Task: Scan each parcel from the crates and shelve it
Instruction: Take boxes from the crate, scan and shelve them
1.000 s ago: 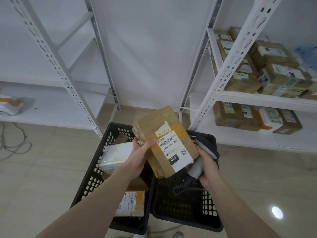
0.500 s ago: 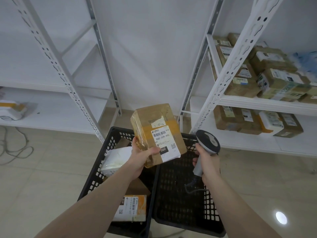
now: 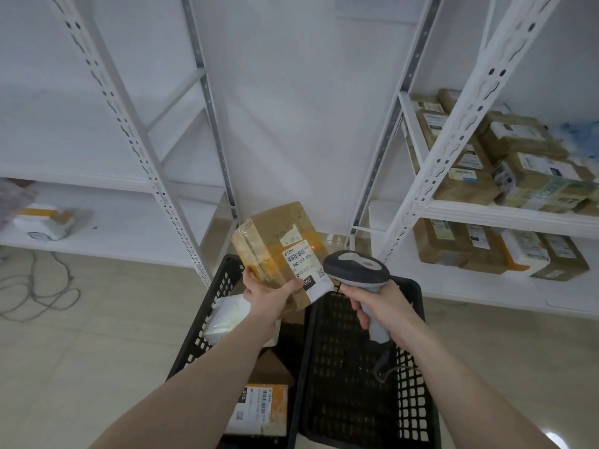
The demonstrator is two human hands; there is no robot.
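CHANGE: I've swung the scanner (image 3: 356,268) up in my right hand (image 3: 384,307), fist wrapped round its grip, red dot beside the barcode | PARCEL: taped box (image 3: 275,241) pinched in my left hand (image 3: 267,294), above the crates | MEANING: scan under way, shelving next | ROOM: black crates (image 3: 418,384) on tiled floor (image 3: 97,335), filled shelves (image 3: 505,215) right of crates, near-bare rack (image 3: 136,222) to their left.

Both forearms are reaching forward and up from the lower edge of the view, bare to the elbow. The left hand (image 3: 270,294) is gripping a parcel (image 3: 278,244) from below, thumb lying across its near face. The right hand (image 3: 384,311) is wrapping its fingers around the handle of a scanner (image 3: 356,270), wrist bending slightly inward.
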